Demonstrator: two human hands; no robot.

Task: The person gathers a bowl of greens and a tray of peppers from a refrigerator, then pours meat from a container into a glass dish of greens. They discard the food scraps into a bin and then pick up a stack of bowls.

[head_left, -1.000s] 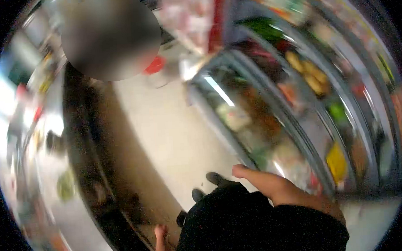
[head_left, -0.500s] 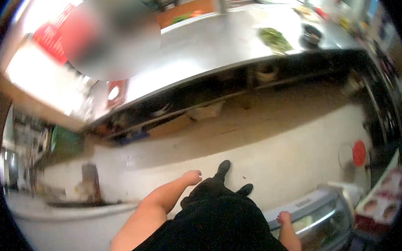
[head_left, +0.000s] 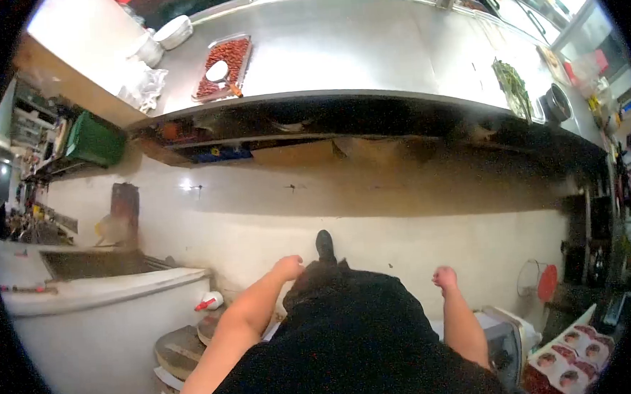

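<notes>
My left hand hangs beside my dark clothing at the lower middle, its fingers curled; whether anything is in them is too small to tell. My right hand hangs over the pale floor, loosely curled, with nothing visible in it. Neither hand touches the steel counter ahead. On that counter, at the left, lies a clear tray of small reddish-brown pieces with a white scoop on top. Green leafy stalks lie at its right end beside a dark bowl.
A green bin stands at the left. Below it are a white sink unit and a white bottle with a red nozzle. White bowls sit at the counter's back left. Patterned boxes are at the lower right, near a red round object.
The view has shifted and turned, showing more of the counter's left part and the sink side. The other person at the upper left is gone from view. My right hand has swung up and forward.
</notes>
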